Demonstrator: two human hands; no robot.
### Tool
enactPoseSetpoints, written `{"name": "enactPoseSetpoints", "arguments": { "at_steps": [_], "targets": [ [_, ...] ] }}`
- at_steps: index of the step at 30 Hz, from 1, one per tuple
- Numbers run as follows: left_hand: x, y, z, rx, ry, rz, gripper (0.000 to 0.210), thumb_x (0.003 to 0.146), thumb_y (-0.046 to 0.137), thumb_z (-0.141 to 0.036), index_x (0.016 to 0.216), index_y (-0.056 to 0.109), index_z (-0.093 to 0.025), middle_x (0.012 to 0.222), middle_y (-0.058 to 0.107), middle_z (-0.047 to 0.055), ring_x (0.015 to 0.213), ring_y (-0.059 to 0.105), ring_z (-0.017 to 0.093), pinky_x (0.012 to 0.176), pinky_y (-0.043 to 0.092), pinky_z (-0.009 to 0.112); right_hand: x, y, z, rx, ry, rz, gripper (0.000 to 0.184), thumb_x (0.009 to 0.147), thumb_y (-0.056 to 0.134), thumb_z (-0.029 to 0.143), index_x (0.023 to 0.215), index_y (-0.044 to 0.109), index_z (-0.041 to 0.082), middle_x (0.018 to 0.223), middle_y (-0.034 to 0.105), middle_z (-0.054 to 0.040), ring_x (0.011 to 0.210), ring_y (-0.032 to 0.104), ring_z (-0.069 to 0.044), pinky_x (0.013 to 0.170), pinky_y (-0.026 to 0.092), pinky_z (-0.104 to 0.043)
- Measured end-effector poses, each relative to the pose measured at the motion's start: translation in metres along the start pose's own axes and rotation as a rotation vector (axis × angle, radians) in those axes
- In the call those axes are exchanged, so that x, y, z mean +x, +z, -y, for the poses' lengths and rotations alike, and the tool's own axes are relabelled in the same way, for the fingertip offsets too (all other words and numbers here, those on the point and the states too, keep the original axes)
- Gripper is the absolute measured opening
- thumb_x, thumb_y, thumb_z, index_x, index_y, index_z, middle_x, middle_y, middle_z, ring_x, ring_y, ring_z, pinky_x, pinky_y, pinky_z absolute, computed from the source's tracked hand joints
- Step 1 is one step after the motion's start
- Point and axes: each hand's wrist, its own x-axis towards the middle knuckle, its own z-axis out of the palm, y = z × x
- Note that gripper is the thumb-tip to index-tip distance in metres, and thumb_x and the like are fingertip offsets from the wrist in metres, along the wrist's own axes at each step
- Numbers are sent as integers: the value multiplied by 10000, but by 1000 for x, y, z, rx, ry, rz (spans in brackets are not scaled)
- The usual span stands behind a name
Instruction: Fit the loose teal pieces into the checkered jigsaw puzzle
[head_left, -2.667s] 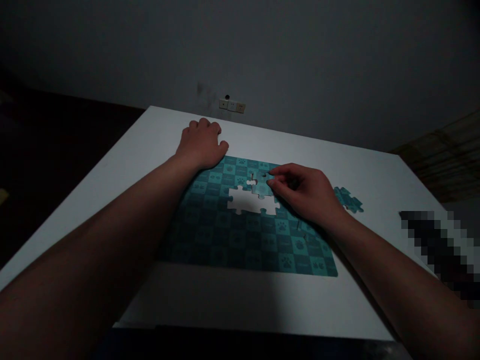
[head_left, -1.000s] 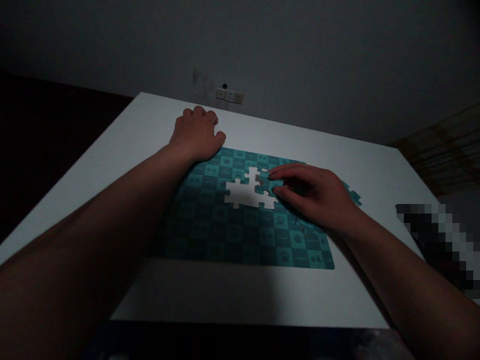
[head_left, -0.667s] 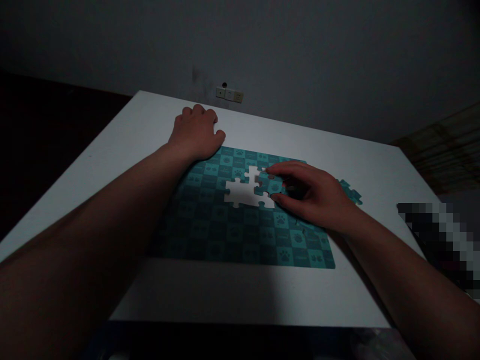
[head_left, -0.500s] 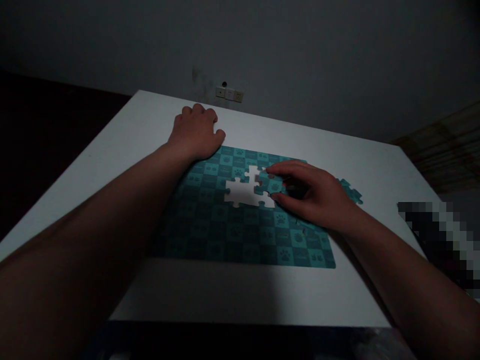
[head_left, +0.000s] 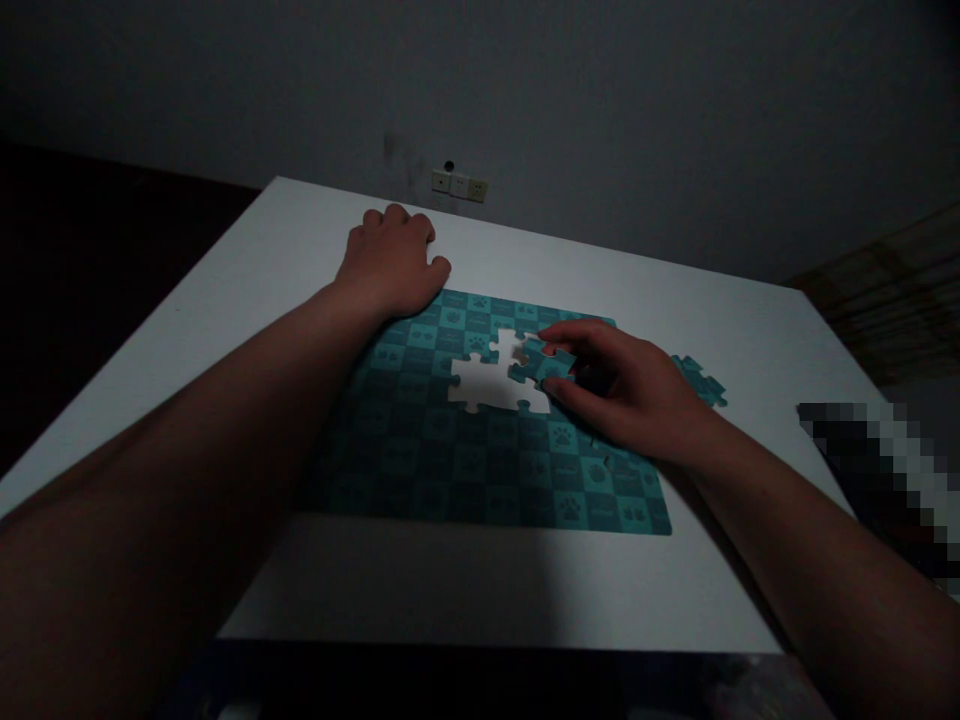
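A teal puzzle [head_left: 480,480], face down with paw prints in its checkered pattern, lies on the white table; a gap near its middle bares the tabletop. My right hand [head_left: 634,385] pinches a teal puzzle piece [head_left: 544,365] between thumb and fingers, low over the right side of that gap. Whether the piece touches the puzzle I cannot tell. Palm down, my left hand [head_left: 394,262] rests at the puzzle's far left corner, its thumb apart and its fingers bent, holding nothing.
Several loose puzzle pieces [head_left: 699,380] lie together to the right of the puzzle, behind my right wrist. The white table [head_left: 390,590] reaches the grey wall, which carries power sockets [head_left: 459,186]. A pixelated dark object [head_left: 877,470] is at the table's right edge.
The puzzle piece in my right hand has tipped flatter and sunk slightly towards the puzzle. My right thumb and fingers have shifted a little. The left hand stays where it was.
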Motion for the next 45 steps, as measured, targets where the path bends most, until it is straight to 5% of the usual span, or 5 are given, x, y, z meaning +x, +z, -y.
{"name": "enactPoseSetpoints", "arguments": {
  "at_steps": [6, 10, 14, 29, 45],
  "targets": [
    [-1, -2, -3, -53, -28, 44, 1040, 1069, 647, -915, 1865, 713, -249, 1917, 674, 97, 1842, 349, 612, 1510, 397, 842, 1, -1, 0, 18, -28, -7, 331, 1094, 947, 459, 1415, 947, 377, 1230, 941, -88, 960, 853, -351, 878, 714, -551],
    [-7, -7, -9, 12, -5, 25, 759, 1224, 585, -519, 1830, 711, -79, 1904, 621, 252, 1782, 519, 530, 1512, 454, 708, -4, 1, 10, 81, 19, -101, 289, 1101, 991, 511, 1371, 963, 411, 1117, 918, -72, 945, 856, -354, 872, 727, -558],
    [-7, -4, -9, -14, -20, 30, 702, 1198, 723, -527, 1848, 727, -263, 1914, 635, 189, 1798, 503, 591, 1509, 443, 755, 0, 5, 33, 201, 86, -148, 233, 1081, 1028, 479, 1294, 963, 410, 1005, 888, -38, 883, 851, -313, 824, 726, -509],
    [-7, 4, -9, -30, 5, -30, 563, 1236, 699, -422, 1750, 779, -208, 1863, 676, 221, 1782, 556, 556, 1497, 466, 716, 22, 8, 23, 171, 153, -158, 266, 1038, 1043, 534, 1223, 963, 360, 997, 933, -44, 842, 868, -312, 736, 702, -462],
    [-5, -3, -7, -150, -53, 124, 1496, 837, 368, -1201, 1980, 529, -251, 1924, 668, 27, 1859, 103, 590, 1524, 125, 825, 16, -4, 10, 167, 121, 19, 244, 1000, 1035, 508, 1162, 979, 335, 895, 849, -17, 780, 755, -253, 702, 630, -412]
  ]
}}
